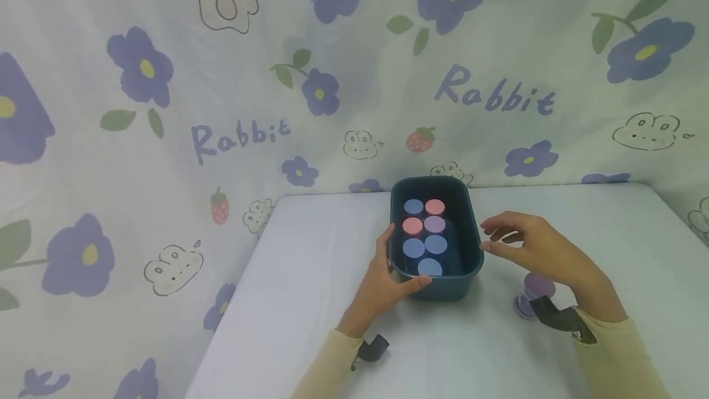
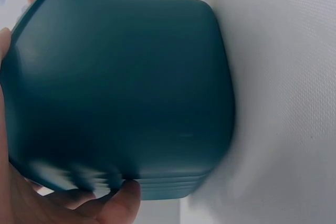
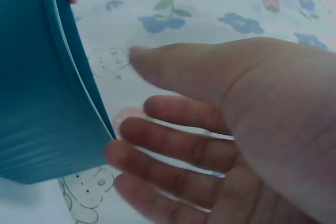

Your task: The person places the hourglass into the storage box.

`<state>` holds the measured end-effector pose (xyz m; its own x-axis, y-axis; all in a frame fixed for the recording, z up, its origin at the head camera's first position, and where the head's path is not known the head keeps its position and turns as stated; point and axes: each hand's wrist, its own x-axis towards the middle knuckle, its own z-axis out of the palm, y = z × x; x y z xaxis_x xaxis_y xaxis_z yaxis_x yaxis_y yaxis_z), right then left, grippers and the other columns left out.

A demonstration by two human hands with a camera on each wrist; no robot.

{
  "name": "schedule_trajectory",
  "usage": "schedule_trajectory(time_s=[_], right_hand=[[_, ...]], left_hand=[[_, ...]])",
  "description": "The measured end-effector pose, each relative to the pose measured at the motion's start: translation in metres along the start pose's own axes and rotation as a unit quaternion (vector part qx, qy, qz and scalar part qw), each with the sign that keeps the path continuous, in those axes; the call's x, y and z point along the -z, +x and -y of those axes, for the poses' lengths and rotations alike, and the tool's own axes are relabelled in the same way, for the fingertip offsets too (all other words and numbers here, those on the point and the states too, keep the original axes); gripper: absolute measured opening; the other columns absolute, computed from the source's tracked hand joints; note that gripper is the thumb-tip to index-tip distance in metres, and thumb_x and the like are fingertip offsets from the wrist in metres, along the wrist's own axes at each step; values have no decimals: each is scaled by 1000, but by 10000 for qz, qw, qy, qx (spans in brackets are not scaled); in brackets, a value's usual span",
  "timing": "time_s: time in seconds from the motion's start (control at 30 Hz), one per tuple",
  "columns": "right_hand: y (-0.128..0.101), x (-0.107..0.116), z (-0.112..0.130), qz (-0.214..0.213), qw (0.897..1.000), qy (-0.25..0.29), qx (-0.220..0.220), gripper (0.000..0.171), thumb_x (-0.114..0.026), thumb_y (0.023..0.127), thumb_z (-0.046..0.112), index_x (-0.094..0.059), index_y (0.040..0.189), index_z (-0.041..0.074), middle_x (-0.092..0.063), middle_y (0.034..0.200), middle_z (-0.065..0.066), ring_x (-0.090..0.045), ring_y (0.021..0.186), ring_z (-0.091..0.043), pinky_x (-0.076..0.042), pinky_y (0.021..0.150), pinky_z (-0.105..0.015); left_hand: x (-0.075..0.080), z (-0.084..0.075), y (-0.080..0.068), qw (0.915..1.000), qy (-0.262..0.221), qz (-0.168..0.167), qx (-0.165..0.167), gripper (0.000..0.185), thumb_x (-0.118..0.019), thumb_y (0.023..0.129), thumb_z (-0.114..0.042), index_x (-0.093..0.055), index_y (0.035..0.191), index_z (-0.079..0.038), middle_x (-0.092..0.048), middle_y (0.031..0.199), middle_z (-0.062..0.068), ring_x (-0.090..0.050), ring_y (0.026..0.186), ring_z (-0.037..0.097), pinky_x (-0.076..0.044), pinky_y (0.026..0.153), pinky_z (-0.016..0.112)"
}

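A dark teal plastic bin (image 1: 450, 287) stands on the white table, its long side running away from me. Inside are several items with round flat tops: blue (image 1: 413, 248), pink (image 1: 434, 207) and a purple one (image 1: 434, 225). My left hand (image 1: 382, 288) grips the bin at its near left corner, thumb over the near rim, fingers along the ribbed side (image 2: 168, 184). By the right rim is my right hand (image 1: 526, 242), fingers loosely bent and nothing held, as the right wrist view shows. A purple round-topped item (image 1: 540, 286) is on the table beneath the right forearm, partly hidden.
The white table (image 1: 310, 233) reaches back to a hanging cloth (image 1: 360, 79) printed with flowers, rabbits and lettering. Black wrist mounts (image 1: 372, 348) are strapped over both cream sleeves (image 1: 620, 356).
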<state>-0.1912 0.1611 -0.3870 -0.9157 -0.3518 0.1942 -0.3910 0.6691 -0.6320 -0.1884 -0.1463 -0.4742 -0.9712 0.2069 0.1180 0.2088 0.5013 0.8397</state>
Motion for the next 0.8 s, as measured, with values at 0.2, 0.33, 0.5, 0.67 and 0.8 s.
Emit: schedule_trajectory(time_s=[0.2, 0.33, 0.5, 0.67, 0.8], right_hand=[[2, -9, 8, -98, 9996, 169, 183, 36, -76, 95, 31, -70, 124, 12, -73, 116, -5, -69, 102, -18, -57, 88, -18], [3, -13, 12, 69, 9998, 131, 144, 40, -79, 93, 31, -68, 126, 12, -72, 118, -4, -66, 104, -18, -61, 90, -29], [4, -16, 11, 387, 9992, 36, 120, 47, -84, 87, 30, -67, 125, 9, -70, 120, -8, -64, 101, -18, -63, 90, -42], [7, -19, 10, 656, 9978, 37, 35, 45, -83, 88, 34, -69, 124, 11, -71, 117, -7, -63, 98, -16, -62, 88, -42], [7, -20, 11, 672, 9977, 45, -109, 45, -83, 88, 33, -69, 125, 12, -71, 116, -6, -63, 99, -18, -62, 89, -44]], left_hand=[[1, 0, 1, 10000, 8, 36, -86, 114, -79, 76, -69, -7, 161, -44, -29, 170, -9, -39, 154, 25, -40, 119, 62], [1, 0, 1, 9999, 0, 55, -126, 114, -79, 77, -68, -7, 161, -44, -30, 170, -9, -40, 152, 24, -40, 119, 62], [0, 1, 1, 9999, -54, 55, -116, 114, -80, 76, -68, -7, 161, -45, -30, 170, -9, -40, 153, 23, -40, 119, 62], [-1, 4, 2, 9999, -59, 35, -145, 113, -79, 77, -69, -7, 161, -45, -30, 170, -6, -40, 153, 25, -39, 119, 63], [-1, 4, 2, 9999, -10, 41, -116, 113, -79, 76, -70, -7, 161, -45, -30, 170, -8, -40, 153, 24, -39, 119, 63]])
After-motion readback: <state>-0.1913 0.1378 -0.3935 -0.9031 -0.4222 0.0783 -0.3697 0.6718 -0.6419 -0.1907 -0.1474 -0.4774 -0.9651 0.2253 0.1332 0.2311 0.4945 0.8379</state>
